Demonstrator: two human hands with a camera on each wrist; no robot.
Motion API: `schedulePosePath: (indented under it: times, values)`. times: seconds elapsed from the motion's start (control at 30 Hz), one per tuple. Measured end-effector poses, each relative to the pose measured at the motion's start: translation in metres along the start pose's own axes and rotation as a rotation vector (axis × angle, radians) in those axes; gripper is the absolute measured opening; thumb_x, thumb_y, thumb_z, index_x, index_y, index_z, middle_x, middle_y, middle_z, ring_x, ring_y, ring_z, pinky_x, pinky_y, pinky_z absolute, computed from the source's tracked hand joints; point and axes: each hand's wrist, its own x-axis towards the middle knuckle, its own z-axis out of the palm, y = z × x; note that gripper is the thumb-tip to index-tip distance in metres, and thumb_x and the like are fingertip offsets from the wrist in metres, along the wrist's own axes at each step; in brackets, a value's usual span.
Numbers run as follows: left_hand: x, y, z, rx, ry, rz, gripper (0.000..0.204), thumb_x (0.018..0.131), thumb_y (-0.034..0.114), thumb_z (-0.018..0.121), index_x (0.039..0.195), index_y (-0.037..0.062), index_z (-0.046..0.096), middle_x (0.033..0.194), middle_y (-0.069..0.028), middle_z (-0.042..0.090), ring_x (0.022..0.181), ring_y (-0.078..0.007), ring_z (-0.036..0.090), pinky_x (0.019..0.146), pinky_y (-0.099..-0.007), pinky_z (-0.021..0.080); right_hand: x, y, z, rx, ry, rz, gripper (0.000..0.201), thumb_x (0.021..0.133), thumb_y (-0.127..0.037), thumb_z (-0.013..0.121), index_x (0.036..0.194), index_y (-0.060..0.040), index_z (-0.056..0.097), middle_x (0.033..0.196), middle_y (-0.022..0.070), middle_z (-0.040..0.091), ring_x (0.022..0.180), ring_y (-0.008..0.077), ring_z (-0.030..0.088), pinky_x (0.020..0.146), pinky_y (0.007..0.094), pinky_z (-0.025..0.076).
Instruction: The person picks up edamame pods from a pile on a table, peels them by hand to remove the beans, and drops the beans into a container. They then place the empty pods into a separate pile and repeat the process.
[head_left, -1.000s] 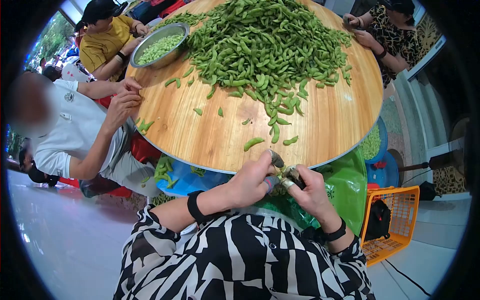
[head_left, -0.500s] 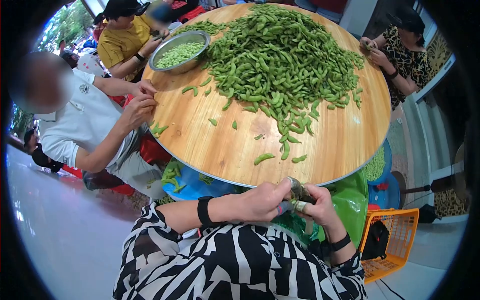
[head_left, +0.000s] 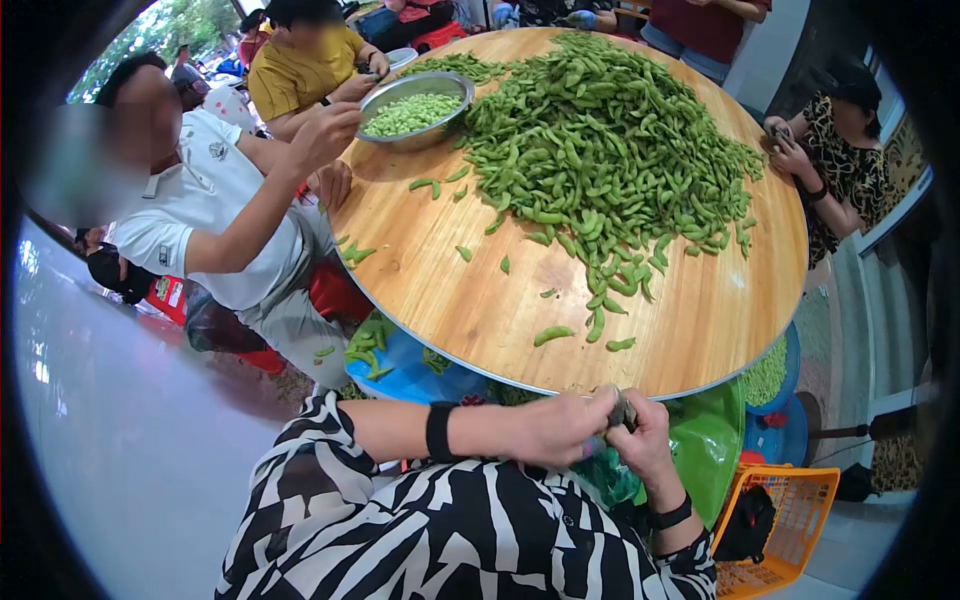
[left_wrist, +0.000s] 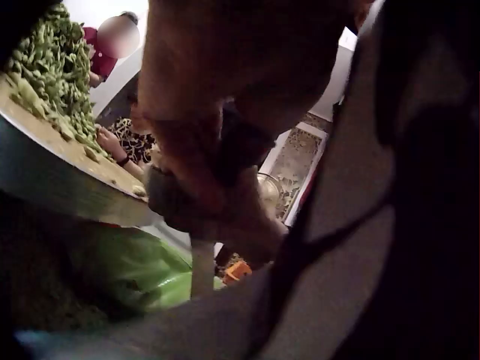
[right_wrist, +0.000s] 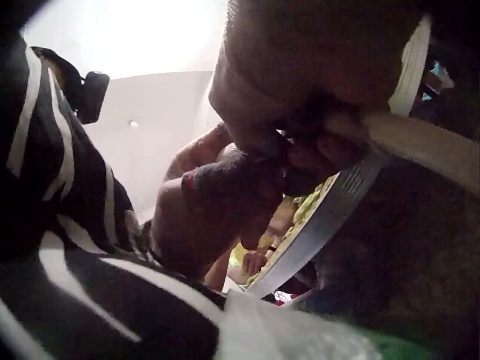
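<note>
In the head view, the left hand point(head_left: 560, 428) and right hand point(head_left: 646, 440) meet just off the table's near edge, fingertips close together. The right fingers are curled in a pinch, with dark coverings by the thumb; the small pod there is mostly hidden. The left hand is blurred, its fingers bent, and its hold is unclear. Both wrist views are dark: the left hand point(left_wrist: 240, 67) and right hand point(right_wrist: 315, 67) show without a clear pod. Loose pods point(head_left: 553, 335) lie on the wooden table point(head_left: 450, 310), in front of a large green heap point(head_left: 600, 150).
A metal bowl point(head_left: 440, 90) of shelled beans stands at the table's far left. People sit left and right. Below the table are a green plastic sheet point(head_left: 712, 440), blue basins point(head_left: 783, 432), an orange basket point(head_left: 800, 520) and a blue sheet with pods point(head_left: 425, 380).
The head view has shifted, so the table lies further right and lower. The hands stay together; the light pod piece between them is no longer clearly seen. The neighbour in white has raised a hand beside the bowl.
</note>
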Motion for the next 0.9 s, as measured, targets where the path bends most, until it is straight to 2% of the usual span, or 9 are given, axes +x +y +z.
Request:
schedulePosePath:
  times: [0.1, 0.17, 0.3, 0.43, 0.63, 0.77, 0.8, 0.83, 0.9]
  values:
    - [0.001, -0.004, -0.003, 0.135, 0.039, -0.037, 0.036, 0.073, -0.002, 0.057, 0.101, -0.0025, 0.035, 0.069, -0.0223, 0.055, 0.068, -0.0456, 0.057, 0.056, -0.0494, 0.044, 0.001, 0.007, -0.004, 0.01, 0.034, -0.025, 0.016, 0.07, -0.005, 0.063, 0.072, -0.0003, 0.047, 0.056, 0.0021, 0.037, 0.052, 0.0083, 0.035, 0.047, 0.0262, 0.032]
    - [0.009, -0.011, -0.022, 0.337, 0.215, 0.186, 0.031, 0.071, -0.002, 0.057, 0.098, -0.001, 0.042, 0.068, -0.0208, 0.053, 0.067, -0.0427, 0.057, 0.059, -0.0488, 0.043, -0.004, 0.004, -0.008, 0.018, 0.079, 0.034, 0.014, 0.071, -0.005, 0.063, 0.074, 0.0, 0.05, 0.056, 0.0032, 0.039, 0.051, 0.0081, 0.036, 0.047, 0.0264, 0.033]
    - [0.018, -0.041, -0.054, 0.825, 0.229, 0.085, 0.023, 0.073, 0.004, 0.058, 0.095, 0.0034, 0.053, 0.084, -0.0141, 0.057, 0.094, -0.0344, 0.055, 0.064, -0.045, 0.045, -0.01, 0.005, -0.009, -0.012, -0.022, -0.028, 0.01, 0.072, -0.004, 0.062, 0.076, 0.0008, 0.054, 0.056, 0.0056, 0.044, 0.05, 0.0112, 0.038, 0.048, 0.0267, 0.034]
    - [0.013, -0.064, -0.08, 0.973, 0.186, 0.031, 0.026, 0.073, 0.005, 0.058, 0.099, 0.0057, 0.053, 0.097, -0.0135, 0.055, 0.103, -0.0329, 0.051, 0.069, -0.0451, 0.046, -0.012, -0.001, -0.005, -0.093, -0.035, -0.045, 0.015, 0.073, -0.006, 0.066, 0.071, -0.0005, 0.052, 0.056, 0.007, 0.042, 0.049, 0.0143, 0.039, 0.048, 0.0283, 0.035]
    - [-0.036, -0.094, -0.152, 0.946, 0.274, -0.299, 0.027, 0.074, 0.002, 0.055, 0.101, 0.004, 0.051, 0.098, -0.0164, 0.054, 0.098, -0.0358, 0.053, 0.075, -0.0459, 0.046, -0.016, 0.002, -0.01, -0.11, -0.072, -0.032, 0.015, 0.075, -0.006, 0.067, 0.073, -0.0008, 0.052, 0.057, 0.0083, 0.045, 0.048, 0.0151, 0.041, 0.047, 0.0294, 0.037]
    - [-0.105, -0.072, -0.174, 1.039, 0.313, -0.444, 0.016, 0.075, 0.001, 0.054, 0.091, 0.0025, 0.053, 0.092, -0.018, 0.055, 0.09, -0.039, 0.054, 0.077, -0.0462, 0.045, -0.018, 0.001, -0.007, 0.223, -0.012, 0.114, 0.009, 0.078, -0.001, 0.06, 0.086, 0.0012, 0.056, 0.065, 0.007, 0.058, 0.056, 0.0111, 0.058, 0.053, 0.0253, 0.047]
    - [-0.131, -0.072, -0.181, 1.077, 0.291, -0.599, 0.016, 0.075, 0.001, 0.055, 0.091, 0.0029, 0.054, 0.09, -0.0183, 0.055, 0.091, -0.0387, 0.054, 0.077, -0.0459, 0.045, -0.019, 0.008, -0.01, 0.24, -0.032, 0.12, 0.015, 0.079, 0.002, 0.055, 0.094, 0.0018, 0.056, 0.072, 0.0074, 0.063, 0.064, 0.0111, 0.065, 0.058, 0.024, 0.051]
    - [-0.148, -0.073, -0.183, 1.113, 0.269, -0.752, 0.017, 0.075, 0.001, 0.056, 0.092, 0.0032, 0.056, 0.088, -0.0185, 0.056, 0.092, -0.0384, 0.054, 0.077, -0.0455, 0.045, -0.019, 0.009, -0.012, 0.268, -0.026, 0.152, 0.016, 0.078, 0.002, 0.055, 0.094, 0.0018, 0.057, 0.073, 0.0077, 0.063, 0.065, 0.0109, 0.063, 0.06, 0.0244, 0.049]
    - [-0.155, -0.048, -0.174, 1.207, 0.19, -0.76, 0.019, 0.075, 0.001, 0.057, 0.093, 0.0034, 0.056, 0.087, -0.0187, 0.057, 0.09, -0.0384, 0.054, 0.076, -0.0451, 0.046, -0.017, 0.009, -0.019, 0.115, -0.011, 0.037, 0.018, 0.077, 0.0, 0.055, 0.095, 0.002, 0.059, 0.075, 0.0069, 0.063, 0.068, 0.0103, 0.06, 0.063, 0.0249, 0.048]
